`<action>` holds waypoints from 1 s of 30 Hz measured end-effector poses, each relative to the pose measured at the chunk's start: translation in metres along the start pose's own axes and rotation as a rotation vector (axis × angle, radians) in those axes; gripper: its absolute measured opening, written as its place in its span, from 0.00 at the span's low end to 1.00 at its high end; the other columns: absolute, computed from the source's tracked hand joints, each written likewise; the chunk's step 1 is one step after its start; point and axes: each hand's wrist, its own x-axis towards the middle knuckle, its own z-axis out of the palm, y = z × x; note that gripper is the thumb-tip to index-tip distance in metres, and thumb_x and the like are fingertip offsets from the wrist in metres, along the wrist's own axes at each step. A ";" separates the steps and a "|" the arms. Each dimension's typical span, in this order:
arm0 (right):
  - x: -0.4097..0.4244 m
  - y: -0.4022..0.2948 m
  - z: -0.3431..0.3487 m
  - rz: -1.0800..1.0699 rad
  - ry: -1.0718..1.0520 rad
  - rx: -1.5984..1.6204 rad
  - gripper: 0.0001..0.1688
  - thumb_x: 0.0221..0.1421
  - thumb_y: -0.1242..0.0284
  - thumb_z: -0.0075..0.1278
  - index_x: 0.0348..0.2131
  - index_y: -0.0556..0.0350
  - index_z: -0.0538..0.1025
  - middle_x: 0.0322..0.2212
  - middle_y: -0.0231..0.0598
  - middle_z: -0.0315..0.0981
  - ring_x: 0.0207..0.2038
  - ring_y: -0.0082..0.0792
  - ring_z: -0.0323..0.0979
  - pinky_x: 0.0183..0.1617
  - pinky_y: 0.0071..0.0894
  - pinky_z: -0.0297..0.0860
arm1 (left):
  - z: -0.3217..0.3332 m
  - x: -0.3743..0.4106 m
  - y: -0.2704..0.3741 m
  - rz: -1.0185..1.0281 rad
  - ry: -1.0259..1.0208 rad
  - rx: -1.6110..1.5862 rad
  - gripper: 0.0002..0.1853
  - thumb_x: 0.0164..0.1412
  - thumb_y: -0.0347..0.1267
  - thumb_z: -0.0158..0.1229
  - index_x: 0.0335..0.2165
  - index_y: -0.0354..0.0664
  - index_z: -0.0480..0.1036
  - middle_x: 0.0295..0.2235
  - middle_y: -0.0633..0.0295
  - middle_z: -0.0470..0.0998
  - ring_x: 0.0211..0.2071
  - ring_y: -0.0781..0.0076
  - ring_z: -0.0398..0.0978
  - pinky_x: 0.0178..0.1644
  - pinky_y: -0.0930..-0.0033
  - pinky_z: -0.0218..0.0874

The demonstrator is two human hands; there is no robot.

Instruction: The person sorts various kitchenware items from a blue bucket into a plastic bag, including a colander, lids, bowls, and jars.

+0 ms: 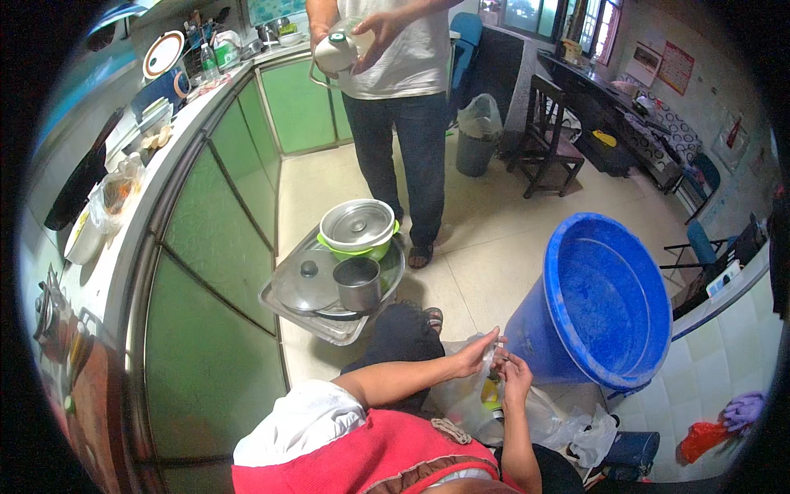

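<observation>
My left hand [474,356] grips the gathered top of a translucent plastic bag [455,395], low in front of my knees. Close beside it, my right hand [516,375] pinches the same bag's edge with bent fingers. Some yellow and green items [490,395] show inside the bag, too covered to name. The tall blue plastic barrel [524,321] stands just beyond my hands to the right. More crumpled plastic bags [592,435] lie on the floor by my right forearm.
A tray [345,333] bears a green lidded pot [364,250], a metal cup [359,287] and a glass lid [302,281]. Another person [395,55] stands beyond, holding a white jug-like container [336,54]. Green cabinets [210,346] line the left; a wooden chair [549,136] stands behind.
</observation>
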 end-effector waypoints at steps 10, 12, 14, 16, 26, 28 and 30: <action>-0.003 -0.003 0.003 0.019 -0.028 0.068 0.12 0.52 0.81 0.37 0.38 0.67 0.66 0.34 0.42 0.71 0.27 0.23 0.70 0.28 0.14 0.66 | -0.004 0.001 -0.002 0.007 -0.015 0.010 0.27 0.55 0.53 0.41 0.43 0.44 0.61 0.26 0.65 0.71 0.25 0.76 0.70 0.28 0.79 0.59; -0.002 -0.001 0.002 0.014 -0.024 0.070 0.12 0.52 0.81 0.37 0.38 0.67 0.66 0.34 0.42 0.71 0.27 0.23 0.70 0.28 0.14 0.66 | -0.003 0.001 -0.001 0.007 -0.011 0.015 0.27 0.56 0.53 0.40 0.43 0.44 0.61 0.27 0.64 0.71 0.25 0.76 0.70 0.28 0.79 0.59; 0.001 0.005 -0.002 0.006 -0.024 0.056 0.12 0.52 0.81 0.37 0.38 0.67 0.66 0.34 0.42 0.71 0.26 0.23 0.70 0.28 0.14 0.66 | -0.001 0.001 -0.001 0.008 -0.010 0.020 0.27 0.56 0.53 0.40 0.43 0.44 0.61 0.27 0.64 0.71 0.25 0.76 0.70 0.28 0.78 0.59; 0.000 0.004 0.000 0.017 -0.012 0.041 0.12 0.52 0.80 0.37 0.38 0.67 0.66 0.32 0.41 0.72 0.26 0.23 0.71 0.28 0.14 0.66 | -0.003 0.001 -0.001 0.008 -0.008 0.022 0.26 0.56 0.53 0.40 0.43 0.44 0.61 0.27 0.64 0.72 0.25 0.76 0.70 0.28 0.79 0.60; -0.004 -0.005 0.003 0.043 -0.048 0.059 0.11 0.52 0.82 0.37 0.38 0.70 0.64 0.32 0.44 0.69 0.29 0.29 0.71 0.34 0.24 0.70 | -0.003 0.000 -0.001 0.012 -0.020 0.031 0.26 0.56 0.53 0.39 0.42 0.45 0.61 0.27 0.64 0.72 0.25 0.77 0.70 0.27 0.79 0.60; -0.006 -0.006 0.004 0.034 -0.017 0.059 0.11 0.52 0.81 0.38 0.37 0.67 0.66 0.30 0.40 0.71 0.28 0.24 0.70 0.30 0.17 0.67 | -0.002 -0.001 -0.001 0.014 -0.014 0.032 0.26 0.56 0.53 0.40 0.42 0.45 0.61 0.27 0.64 0.72 0.25 0.77 0.70 0.27 0.79 0.60; -0.007 -0.009 0.006 0.030 -0.002 0.057 0.11 0.52 0.80 0.39 0.36 0.66 0.67 0.30 0.38 0.72 0.27 0.21 0.70 0.28 0.13 0.65 | -0.002 -0.001 -0.001 0.014 -0.015 0.033 0.26 0.56 0.53 0.40 0.42 0.45 0.61 0.27 0.64 0.72 0.25 0.77 0.70 0.27 0.78 0.60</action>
